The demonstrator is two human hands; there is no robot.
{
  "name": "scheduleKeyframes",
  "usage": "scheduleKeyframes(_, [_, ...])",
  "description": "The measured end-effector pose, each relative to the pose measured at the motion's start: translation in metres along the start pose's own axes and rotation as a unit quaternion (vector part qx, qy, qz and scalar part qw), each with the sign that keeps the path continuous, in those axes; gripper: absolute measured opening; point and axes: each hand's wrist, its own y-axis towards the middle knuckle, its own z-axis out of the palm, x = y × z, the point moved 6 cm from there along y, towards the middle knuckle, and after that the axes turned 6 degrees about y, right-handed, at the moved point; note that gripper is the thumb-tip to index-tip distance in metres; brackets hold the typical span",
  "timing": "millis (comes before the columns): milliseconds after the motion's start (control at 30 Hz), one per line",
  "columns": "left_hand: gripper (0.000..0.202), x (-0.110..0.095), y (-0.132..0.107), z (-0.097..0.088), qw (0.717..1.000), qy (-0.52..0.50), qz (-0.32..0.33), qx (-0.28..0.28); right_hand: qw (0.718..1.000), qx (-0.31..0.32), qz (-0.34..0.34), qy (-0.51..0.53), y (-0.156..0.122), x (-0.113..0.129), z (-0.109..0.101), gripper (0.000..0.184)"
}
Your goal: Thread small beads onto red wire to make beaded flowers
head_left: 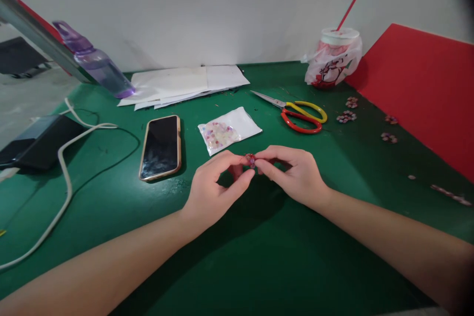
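Both of my hands meet over the green table, pinching one small red beaded piece between their fingertips. My left hand grips it from the left with thumb and forefinger closed. My right hand grips it from the right, fingers pressed together. Just beyond the hands lies a small clear bag of pale beads. Several finished bead flowers lie to the right on the table.
A phone lies face up left of the bag. Red-and-yellow scissors, white papers, a purple bottle, a bagged drink cup with a red straw, a red sheet, a black box and a white cable surround the spot.
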Motion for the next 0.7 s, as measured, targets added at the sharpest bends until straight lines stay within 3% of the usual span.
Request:
scheduleKeyframes(267, [0.01,0.008,-0.001,0.004,0.998,-0.032,-0.046,0.029,0.978,0.0,0.141,0.153,-0.002,-0.019,0.004,0.018])
scheduleKeyframes(533, [0.014,0.011,0.0,0.008,0.992,-0.057,-0.094,0.055,0.967,-0.01,0.172,0.19,-0.002,-0.02,0.005,0.017])
scheduleKeyframes(700, [0.012,0.014,-0.001,0.007,0.988,-0.093,-0.115,0.037,0.953,-0.005,0.195,0.233,-0.002,-0.022,0.008,0.018])
